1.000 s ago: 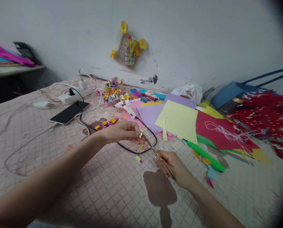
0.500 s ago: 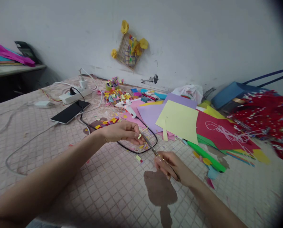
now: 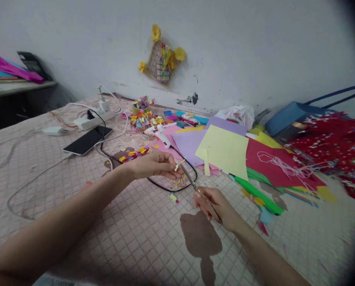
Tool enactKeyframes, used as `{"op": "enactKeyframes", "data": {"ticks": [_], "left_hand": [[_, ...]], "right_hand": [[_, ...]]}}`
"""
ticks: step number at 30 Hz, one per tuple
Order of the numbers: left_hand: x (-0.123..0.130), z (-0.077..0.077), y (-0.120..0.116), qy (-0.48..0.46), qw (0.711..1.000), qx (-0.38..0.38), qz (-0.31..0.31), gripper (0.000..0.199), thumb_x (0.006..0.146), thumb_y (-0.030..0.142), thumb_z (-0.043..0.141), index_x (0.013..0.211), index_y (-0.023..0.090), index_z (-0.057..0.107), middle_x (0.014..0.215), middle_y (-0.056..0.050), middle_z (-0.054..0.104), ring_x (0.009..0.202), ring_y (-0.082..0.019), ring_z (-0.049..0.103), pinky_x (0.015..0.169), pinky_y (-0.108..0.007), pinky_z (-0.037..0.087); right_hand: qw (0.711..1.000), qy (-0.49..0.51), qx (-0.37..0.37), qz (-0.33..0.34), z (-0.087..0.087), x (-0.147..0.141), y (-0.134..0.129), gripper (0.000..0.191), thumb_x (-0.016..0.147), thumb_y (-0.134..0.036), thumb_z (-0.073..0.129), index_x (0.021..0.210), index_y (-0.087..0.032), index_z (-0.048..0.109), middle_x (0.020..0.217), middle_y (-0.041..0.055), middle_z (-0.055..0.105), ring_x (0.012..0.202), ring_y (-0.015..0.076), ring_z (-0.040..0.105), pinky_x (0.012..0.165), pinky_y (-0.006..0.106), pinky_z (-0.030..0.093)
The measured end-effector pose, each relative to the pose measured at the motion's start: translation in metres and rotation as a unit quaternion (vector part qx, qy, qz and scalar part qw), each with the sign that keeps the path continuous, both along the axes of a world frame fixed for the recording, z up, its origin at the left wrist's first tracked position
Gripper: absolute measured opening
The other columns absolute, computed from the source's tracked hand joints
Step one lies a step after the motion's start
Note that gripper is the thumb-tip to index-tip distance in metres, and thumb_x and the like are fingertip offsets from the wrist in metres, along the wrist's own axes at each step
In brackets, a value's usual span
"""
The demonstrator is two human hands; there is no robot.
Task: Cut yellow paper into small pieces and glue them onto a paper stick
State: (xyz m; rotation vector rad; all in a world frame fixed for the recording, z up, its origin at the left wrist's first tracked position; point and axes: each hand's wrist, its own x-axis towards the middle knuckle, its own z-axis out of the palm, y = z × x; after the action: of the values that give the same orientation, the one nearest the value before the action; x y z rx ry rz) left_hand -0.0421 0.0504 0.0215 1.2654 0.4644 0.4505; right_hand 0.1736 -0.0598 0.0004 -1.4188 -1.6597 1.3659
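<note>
My left hand (image 3: 156, 165) pinches a small piece of pale yellow paper (image 3: 176, 168) between thumb and fingers. In my right hand (image 3: 211, 201) is a pair of scissors (image 3: 192, 182), the fingers wrapped round its handles. The blades point up and left, their tips right beside the paper at my left fingertips. Whether the blades are parted is too fine to tell. Below the blades a pale yellow scrap (image 3: 173, 197) lies on the patterned tablecloth (image 3: 130, 238). A cut pale yellow strip (image 3: 206, 163) rests against the pale yellow sheet (image 3: 225, 151) beyond my hands.
A white glue gun (image 3: 162, 137) lies behind my left hand, its black cord looping under it. Left are a phone (image 3: 88, 140) and a power strip (image 3: 95, 120). Cut paper flowers (image 3: 146, 119) pile at the back. Right lie a green roll (image 3: 259, 194) and white string (image 3: 284, 165).
The scissors have shifted slightly and their blades sit at a marginally different angle beside the paper. My left hand keeps its pinch nearly in place.
</note>
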Motion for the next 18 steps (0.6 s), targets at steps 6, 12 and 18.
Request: {"op": "enactKeyframes", "data": {"ticks": [6, 12, 18], "left_hand": [[-0.013, -0.006, 0.014, 0.186, 0.942, 0.265, 0.093, 0.013, 0.075, 0.026, 0.056, 0.072, 0.015, 0.052, 0.061, 0.001, 0.059, 0.052, -0.008, 0.058, 0.048, -0.017, 0.043], [-0.019, -0.005, 0.016, 0.321, 0.852, 0.407, 0.070, 0.008, 0.072, 0.020, 0.050, 0.069, 0.016, 0.055, 0.063, 0.001, 0.058, 0.054, -0.009, 0.052, 0.050, -0.019, 0.035], [-0.016, -0.007, 0.012, 0.385, 0.793, 0.460, 0.110, 0.010, 0.072, 0.020, 0.046, 0.067, 0.017, 0.055, 0.067, -0.002, 0.059, 0.062, -0.014, 0.052, 0.057, -0.023, 0.032]], "right_hand": [[0.998, 0.035, 0.013, -0.057, -0.001, -0.001, 0.003, 0.041, 0.081, -0.053, 0.044, 0.063, -0.017, 0.047, 0.040, -0.0086, 0.033, 0.035, 0.0065, 0.032, 0.036, 0.018, 0.026], [0.998, 0.036, 0.022, -0.056, -0.007, 0.000, 0.004, 0.043, 0.081, -0.056, 0.042, 0.063, -0.017, 0.047, 0.041, -0.0081, 0.035, 0.035, 0.0066, 0.033, 0.036, 0.019, 0.027], [0.998, 0.030, 0.020, -0.059, -0.006, 0.000, 0.004, 0.044, 0.080, -0.056, 0.043, 0.063, -0.016, 0.048, 0.043, -0.0076, 0.036, 0.036, 0.0061, 0.035, 0.036, 0.018, 0.028]]}}
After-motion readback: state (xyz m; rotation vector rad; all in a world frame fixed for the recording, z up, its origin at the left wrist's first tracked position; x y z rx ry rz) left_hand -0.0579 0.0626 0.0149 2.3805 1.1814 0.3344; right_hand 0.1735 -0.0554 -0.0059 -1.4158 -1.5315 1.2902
